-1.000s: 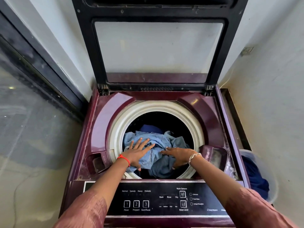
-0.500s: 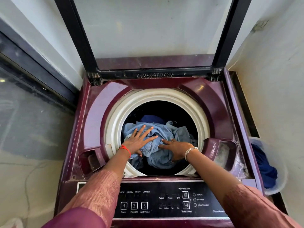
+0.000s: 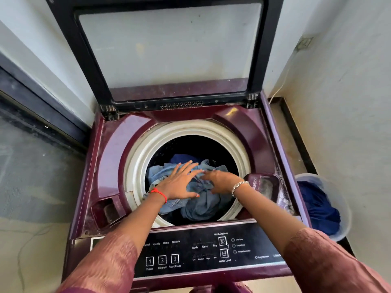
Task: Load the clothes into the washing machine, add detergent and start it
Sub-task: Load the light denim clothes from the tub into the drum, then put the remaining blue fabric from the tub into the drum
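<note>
A maroon top-loading washing machine (image 3: 110, 153) stands with its glass lid (image 3: 169, 45) raised upright. Inside the white-rimmed drum (image 3: 135, 166) lies a heap of light blue denim clothes (image 3: 203, 206) over a darker blue garment (image 3: 179, 158). My left hand (image 3: 179, 182), with a red thread at the wrist, lies flat on the denim with fingers spread. My right hand (image 3: 220, 180), wearing a silver bracelet, also rests palm down on the clothes, fingertips close to the left hand's. Neither hand grips anything. The detergent tray (image 3: 266, 185) sits at the drum's right.
The black control panel (image 3: 243, 250) with buttons 1, 2, 3 runs along the front edge under my forearms. A translucent bucket (image 3: 342, 206) holding dark blue cloth stands on the floor at the right. White walls close in behind and right; a dark-framed glass panel (image 3: 31, 166) is on the left.
Both hands have slid a little further over the denim heap, and their fingertips have come closer together. The camera view has shifted slightly.
</note>
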A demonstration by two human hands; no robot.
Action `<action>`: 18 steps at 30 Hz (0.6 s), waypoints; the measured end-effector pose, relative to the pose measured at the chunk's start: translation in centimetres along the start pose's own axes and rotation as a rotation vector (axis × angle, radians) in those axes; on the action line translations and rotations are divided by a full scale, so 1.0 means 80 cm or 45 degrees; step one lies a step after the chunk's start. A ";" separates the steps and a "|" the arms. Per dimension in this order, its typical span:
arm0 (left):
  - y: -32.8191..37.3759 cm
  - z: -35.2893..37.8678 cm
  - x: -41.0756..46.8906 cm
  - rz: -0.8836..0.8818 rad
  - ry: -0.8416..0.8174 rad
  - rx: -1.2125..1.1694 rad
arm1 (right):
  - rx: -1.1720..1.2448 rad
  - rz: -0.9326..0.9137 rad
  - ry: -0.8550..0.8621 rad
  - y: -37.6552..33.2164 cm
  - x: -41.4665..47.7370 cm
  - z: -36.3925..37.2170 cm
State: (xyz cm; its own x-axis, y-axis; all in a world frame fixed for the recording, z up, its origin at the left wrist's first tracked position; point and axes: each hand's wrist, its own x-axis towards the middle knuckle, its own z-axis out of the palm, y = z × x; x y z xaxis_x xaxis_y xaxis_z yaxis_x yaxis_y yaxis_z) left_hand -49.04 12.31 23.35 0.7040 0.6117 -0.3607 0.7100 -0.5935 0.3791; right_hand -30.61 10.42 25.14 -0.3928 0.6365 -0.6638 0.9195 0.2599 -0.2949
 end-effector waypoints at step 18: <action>0.321 -0.102 0.153 0.549 0.449 0.062 | 0.489 0.656 1.377 0.148 -0.310 0.021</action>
State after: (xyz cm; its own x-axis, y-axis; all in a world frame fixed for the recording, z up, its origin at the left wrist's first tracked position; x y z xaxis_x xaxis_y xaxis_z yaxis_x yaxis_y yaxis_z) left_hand -22.30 8.83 35.60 0.8882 0.4411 0.1288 0.3646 -0.8471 0.3865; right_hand -10.02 -3.49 36.95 0.3901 0.9167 0.0869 0.8270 -0.3073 -0.4707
